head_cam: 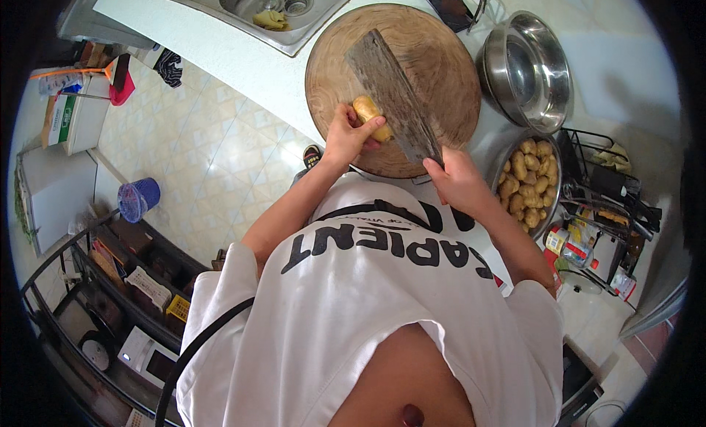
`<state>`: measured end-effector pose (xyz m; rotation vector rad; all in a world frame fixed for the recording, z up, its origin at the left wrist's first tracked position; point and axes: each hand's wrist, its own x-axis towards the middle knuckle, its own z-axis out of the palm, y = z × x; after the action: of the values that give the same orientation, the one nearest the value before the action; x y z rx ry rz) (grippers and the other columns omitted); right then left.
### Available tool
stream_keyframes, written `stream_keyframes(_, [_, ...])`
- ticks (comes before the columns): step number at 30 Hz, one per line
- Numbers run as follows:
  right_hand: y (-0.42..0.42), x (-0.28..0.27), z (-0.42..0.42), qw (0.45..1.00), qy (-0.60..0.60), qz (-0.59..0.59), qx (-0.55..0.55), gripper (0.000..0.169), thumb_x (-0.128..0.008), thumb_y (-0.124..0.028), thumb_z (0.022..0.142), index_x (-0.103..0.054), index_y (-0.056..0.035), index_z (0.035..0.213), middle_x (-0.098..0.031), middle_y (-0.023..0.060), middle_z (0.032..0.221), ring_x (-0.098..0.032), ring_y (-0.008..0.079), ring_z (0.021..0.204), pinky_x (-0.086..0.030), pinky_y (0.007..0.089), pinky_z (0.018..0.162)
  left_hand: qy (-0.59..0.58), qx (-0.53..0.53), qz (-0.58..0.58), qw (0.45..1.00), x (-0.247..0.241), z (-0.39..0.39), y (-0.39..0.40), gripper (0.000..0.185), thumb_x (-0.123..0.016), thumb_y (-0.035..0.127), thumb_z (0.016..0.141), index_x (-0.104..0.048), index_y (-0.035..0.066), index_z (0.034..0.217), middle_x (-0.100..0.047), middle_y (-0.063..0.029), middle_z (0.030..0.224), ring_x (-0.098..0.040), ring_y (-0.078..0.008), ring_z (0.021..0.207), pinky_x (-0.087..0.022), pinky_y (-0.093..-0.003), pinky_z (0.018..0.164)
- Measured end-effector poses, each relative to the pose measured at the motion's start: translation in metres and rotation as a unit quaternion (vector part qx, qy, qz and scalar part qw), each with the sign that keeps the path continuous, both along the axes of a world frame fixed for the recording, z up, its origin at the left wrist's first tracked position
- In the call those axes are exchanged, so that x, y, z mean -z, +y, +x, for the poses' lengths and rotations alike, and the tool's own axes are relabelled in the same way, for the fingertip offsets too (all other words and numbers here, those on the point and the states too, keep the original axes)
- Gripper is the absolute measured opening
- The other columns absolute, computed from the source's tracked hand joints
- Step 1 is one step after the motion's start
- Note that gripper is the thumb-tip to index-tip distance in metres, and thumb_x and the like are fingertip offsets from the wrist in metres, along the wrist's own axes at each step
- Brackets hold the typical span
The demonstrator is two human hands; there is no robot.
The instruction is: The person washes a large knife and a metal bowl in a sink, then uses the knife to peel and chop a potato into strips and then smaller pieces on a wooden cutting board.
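Observation:
A round wooden chopping board (441, 68) lies on the white counter in front of me. My left hand (353, 132) pinches a yellow potato (367, 108) over the near left part of the board, thumb on its right end. In my right hand (458, 179) is the handle end of a cleaver (391, 96) with a dark, worn, broad blade, which slants up and left across the board. The blade lies right beside the potato and hides part of it; whether the edge touches it, I cannot tell.
Right of the board stand stacked steel bowls (560, 74) and a steel basin (558, 176) full of potatoes (529, 179). A steel sink (242, 13) holding a yellowish cloth or peel (271, 20) is at the upper left. Black racks (590, 135) and a bottle (576, 251) stand at the far right.

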<state>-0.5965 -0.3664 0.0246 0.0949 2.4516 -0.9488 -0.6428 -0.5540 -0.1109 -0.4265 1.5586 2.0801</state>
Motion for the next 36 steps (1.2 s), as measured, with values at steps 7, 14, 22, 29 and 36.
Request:
stream_keyframes(7, [-0.003, -0.022, -0.011, 0.988, -0.142, -0.044, 0.039, 0.020, -0.051, -0.016, 0.091, -0.047, 0.0025, 0.083, -0.048, 0.0037, 0.051, -0.049, 0.0129, 0.038, -0.041, 0.0298, 0.038, 0.011, 0.011, 0.013, 1.000, 0.002, -0.001, -0.003, 0.050, -0.076, 0.024, 0.078, -0.030, 0.007, 0.089, -0.050, -0.0088, 0.078, -0.062, -0.0182, 0.057, -0.052, -0.0282, 0.043])
stream_keyframes(14, [-0.026, 0.055, -0.019, 0.999, 0.006, 0.038, -0.028, 0.022, -0.054, -0.018, 0.087, -0.054, 0.0042, 0.081, -0.058, 0.0254, 0.068, -0.060, 0.0420, 0.068, -0.045, 0.0476, 0.060, 0.020, -0.004, 0.050, 0.999, 0.006, 0.001, -0.002, 0.047, -0.075, 0.019, 0.079, -0.030, 0.007, 0.088, -0.050, -0.0077, 0.079, -0.061, -0.0169, 0.058, -0.054, -0.0292, 0.045])
stream_keyframes(22, [-0.008, 0.012, -0.006, 1.000, 0.000, 0.008, -0.024, 0.020, -0.052, -0.015, 0.089, -0.050, 0.0044, 0.087, -0.051, 0.0124, 0.056, -0.052, 0.0241, 0.049, -0.042, 0.0367, 0.046, 0.020, -0.012, 0.066, 0.998, 0.007, 0.000, -0.001, 0.045, -0.074, 0.018, 0.080, -0.032, 0.006, 0.088, -0.048, -0.0066, 0.081, -0.062, -0.0179, 0.062, -0.057, -0.0300, 0.049])
stream_keyframes(29, [-0.007, -0.029, -0.003, 0.990, -0.128, -0.040, 0.045, 0.022, -0.051, -0.014, 0.090, -0.046, 0.0026, 0.077, -0.051, 0.0107, 0.053, -0.053, 0.0182, 0.040, -0.042, 0.0328, 0.040, 0.010, -0.002, 0.068, 0.998, 0.010, -0.001, -0.003, 0.046, -0.074, 0.018, 0.080, -0.030, 0.007, 0.088, -0.049, -0.0066, 0.082, -0.062, -0.0181, 0.062, -0.057, -0.0302, 0.050])
stream_keyframes(36, [-0.010, 0.018, -0.013, 0.998, -0.061, 0.002, -0.030, 0.021, -0.051, -0.016, 0.091, -0.048, 0.0028, 0.082, -0.049, 0.0050, 0.051, -0.052, 0.0151, 0.038, -0.042, 0.0312, 0.038, 0.005, 0.022, 0.074, 0.997, 0.011, -0.002, -0.004, 0.046, -0.074, 0.018, 0.080, -0.029, 0.008, 0.088, -0.052, -0.0076, 0.080, -0.063, -0.0181, 0.063, -0.056, -0.0300, 0.049])
